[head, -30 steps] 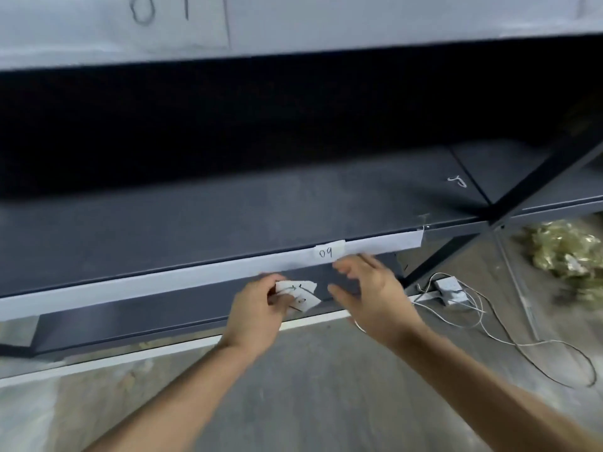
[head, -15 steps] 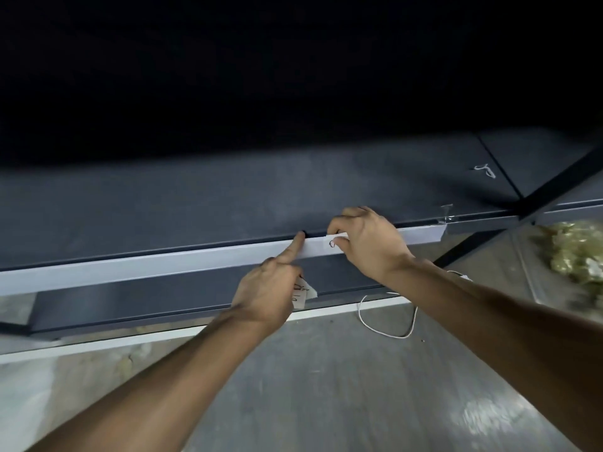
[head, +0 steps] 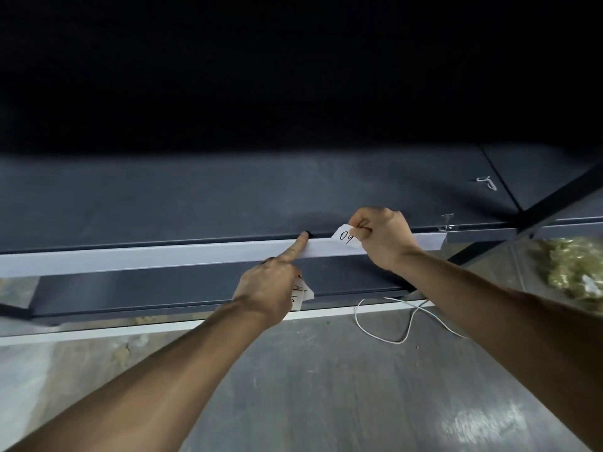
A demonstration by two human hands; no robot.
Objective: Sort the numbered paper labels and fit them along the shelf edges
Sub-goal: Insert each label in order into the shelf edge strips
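Observation:
A dark grey shelf (head: 195, 197) has a white strip (head: 146, 259) running along its front edge. My right hand (head: 385, 236) pinches a small white paper label marked "09" (head: 346, 238) at the strip's top, its left end lifted and tilted. My left hand (head: 270, 285) holds a few folded paper labels (head: 301, 293) in its curled fingers, while its index finger points up and presses on the strip's top edge, left of the "09" label.
A lower dark shelf (head: 130, 288) sits under the strip. A white cable (head: 401, 321) lies on the grey floor. A yellowish crumpled heap (head: 574, 272) is at the right. A black diagonal frame bar (head: 554, 197) crosses the upper right. The shelf's back is dark.
My right hand went from hovering below the strip to gripping the "09" label and lifting its left end. My left index finger came up onto the strip's edge.

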